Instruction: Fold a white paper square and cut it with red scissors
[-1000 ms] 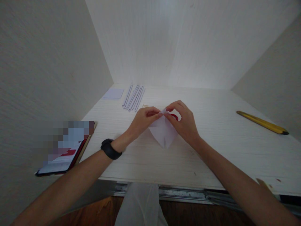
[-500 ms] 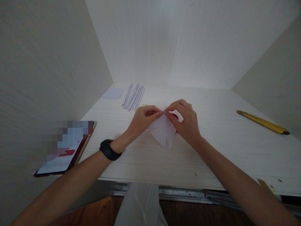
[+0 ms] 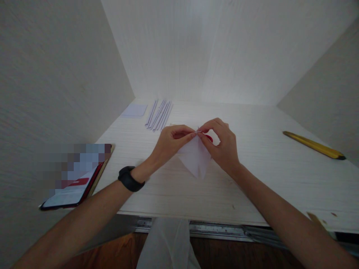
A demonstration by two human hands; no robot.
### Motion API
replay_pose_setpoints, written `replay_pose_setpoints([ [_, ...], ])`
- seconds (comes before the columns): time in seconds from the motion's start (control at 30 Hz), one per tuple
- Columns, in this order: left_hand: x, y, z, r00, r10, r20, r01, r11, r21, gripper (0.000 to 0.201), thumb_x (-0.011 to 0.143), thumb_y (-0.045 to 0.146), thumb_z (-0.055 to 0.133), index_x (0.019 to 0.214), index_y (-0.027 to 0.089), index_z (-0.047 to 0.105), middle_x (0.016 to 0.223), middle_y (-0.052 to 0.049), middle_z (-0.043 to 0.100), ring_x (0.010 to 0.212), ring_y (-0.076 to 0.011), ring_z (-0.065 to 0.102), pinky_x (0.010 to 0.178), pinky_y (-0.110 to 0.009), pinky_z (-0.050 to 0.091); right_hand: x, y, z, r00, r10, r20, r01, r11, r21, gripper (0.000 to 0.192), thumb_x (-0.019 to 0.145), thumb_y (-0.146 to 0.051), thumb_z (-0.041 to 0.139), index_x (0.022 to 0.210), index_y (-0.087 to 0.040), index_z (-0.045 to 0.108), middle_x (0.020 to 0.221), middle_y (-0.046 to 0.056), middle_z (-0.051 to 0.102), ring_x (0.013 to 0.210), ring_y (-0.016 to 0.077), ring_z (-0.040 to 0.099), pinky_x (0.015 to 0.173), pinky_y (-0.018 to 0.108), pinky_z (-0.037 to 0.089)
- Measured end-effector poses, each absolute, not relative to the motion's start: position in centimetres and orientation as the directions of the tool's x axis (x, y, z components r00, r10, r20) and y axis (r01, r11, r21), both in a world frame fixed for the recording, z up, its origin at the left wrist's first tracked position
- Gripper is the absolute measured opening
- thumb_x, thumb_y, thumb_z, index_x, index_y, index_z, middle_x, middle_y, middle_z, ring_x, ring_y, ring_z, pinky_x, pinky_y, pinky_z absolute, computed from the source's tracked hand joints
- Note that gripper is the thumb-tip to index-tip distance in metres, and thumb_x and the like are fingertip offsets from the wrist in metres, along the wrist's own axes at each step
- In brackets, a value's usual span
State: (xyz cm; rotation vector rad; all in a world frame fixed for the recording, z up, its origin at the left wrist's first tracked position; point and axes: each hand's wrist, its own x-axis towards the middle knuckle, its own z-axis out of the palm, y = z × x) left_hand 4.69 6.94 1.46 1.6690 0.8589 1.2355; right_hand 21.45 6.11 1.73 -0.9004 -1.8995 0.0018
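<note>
Both hands pinch the top edge of a thin white sheet of paper (image 3: 195, 160), which hangs down toward me in a pointed shape. My left hand (image 3: 176, 140) grips it from the left between thumb and fingers. From the right, my right hand (image 3: 221, 140) holds the same edge, its fingertips meeting the left ones. A red object (image 3: 209, 138) shows partly behind the right thumb; its kind is hidden. A black band (image 3: 131, 178) circles my left wrist.
Several rolled paper sticks (image 3: 159, 115) lie at the back left beside a flat white paper (image 3: 135, 110). A phone in a case (image 3: 75, 186) rests at the left edge. On the right is a yellow utility knife (image 3: 312, 145). Walls enclose the white tabletop (image 3: 258, 123).
The fingertips have shifted very slightly along the pinched edge. The paper's hanging lower part has swung a little to the right. Everything else stays in place.
</note>
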Motion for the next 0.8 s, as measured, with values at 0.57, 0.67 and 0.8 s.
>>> replay_pose_setpoints([
  [0.57, 4.78, 6.44, 1.9, 0.229, 0.905, 0.36, 0.019, -0.374, 0.927, 0.015, 0.074, 0.031, 0.071, 0.076, 0.016, 0.072, 0.081, -0.004, 0.073, 0.076, -0.0158, 0.066, 0.07, -0.027, 0.052, 21.7, 5.88, 1.74, -0.284, 0.497, 0.82, 0.608, 0.754, -0.247, 0.008, 0.086, -0.019, 0.057, 0.085, -0.024, 0.063, 0.083, 0.002, 0.065, 0.084, 0.0195, 0.06, 0.081, 0.038, 0.04],
  [0.67, 4.75, 6.47, 1.88, 0.227, 0.9, 0.372, -0.001, -0.382, 0.924, 0.013, 0.075, 0.03, 0.07, 0.074, 0.016, 0.072, 0.079, -0.003, 0.073, 0.074, -0.0145, 0.065, 0.068, -0.025, 0.052, 21.87, 5.95, 1.71, -0.296, 0.469, 0.832, 0.61, 0.763, -0.213, 0.008, 0.086, -0.02, 0.058, 0.086, -0.024, 0.064, 0.084, 0.003, 0.065, 0.084, 0.0191, 0.06, 0.081, 0.038, 0.04],
  [0.8, 4.75, 6.54, 1.76, 0.231, 0.895, 0.382, -0.001, -0.393, 0.92, 0.015, 0.075, 0.03, 0.07, 0.072, 0.016, 0.071, 0.074, -0.002, 0.071, 0.07, -0.013, 0.063, 0.063, -0.023, 0.05, 21.87, 6.06, 1.75, -0.296, 0.439, 0.848, 0.611, 0.769, -0.185, 0.007, 0.086, -0.019, 0.058, 0.084, -0.022, 0.064, 0.081, 0.002, 0.065, 0.082, 0.0183, 0.061, 0.08, 0.036, 0.041],
])
